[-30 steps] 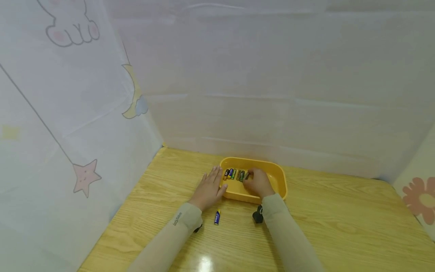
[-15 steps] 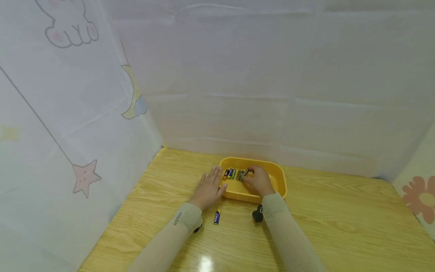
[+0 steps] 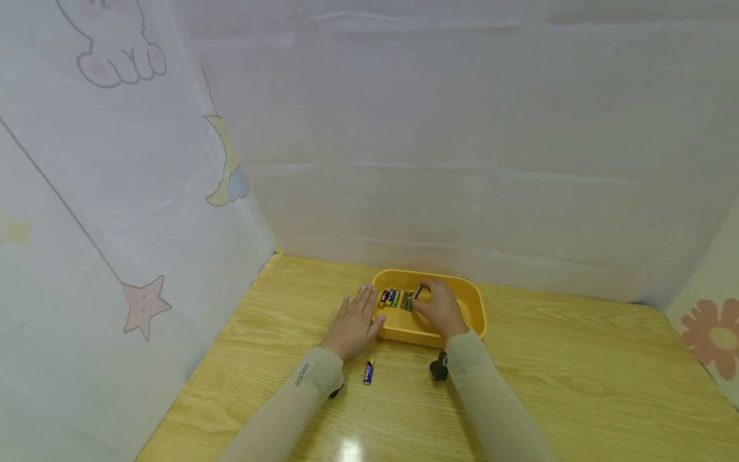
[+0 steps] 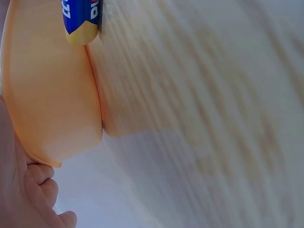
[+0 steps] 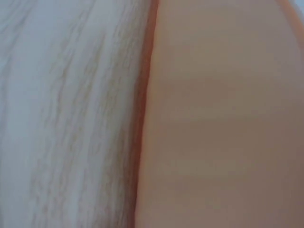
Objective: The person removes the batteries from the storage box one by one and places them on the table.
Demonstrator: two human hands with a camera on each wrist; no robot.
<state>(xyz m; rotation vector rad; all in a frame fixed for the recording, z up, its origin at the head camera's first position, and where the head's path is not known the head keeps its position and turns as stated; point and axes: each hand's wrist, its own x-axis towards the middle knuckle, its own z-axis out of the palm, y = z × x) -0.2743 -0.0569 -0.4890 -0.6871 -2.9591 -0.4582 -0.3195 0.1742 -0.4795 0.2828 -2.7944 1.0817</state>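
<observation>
- While pinching a battery [image 3: 417,292] in the right hand [image 3: 442,309], holds it aslant, just right of the lined-up batteries [image 3: 395,298].
- Touches yellow tray [image 3: 404,335] with straight-fingered left hand [image 3: 351,326].

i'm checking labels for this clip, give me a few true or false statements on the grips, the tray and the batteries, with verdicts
1. The left grip touches the yellow tray. True.
2. The right grip holds nothing. False: it pinches a battery.
3. Other batteries lie inside the yellow tray. True.
4. The blue-and-yellow battery outside the tray stands upright. False: it lies on its side on the wooden table.
5. The yellow tray stands on the wooden table. True.
</observation>
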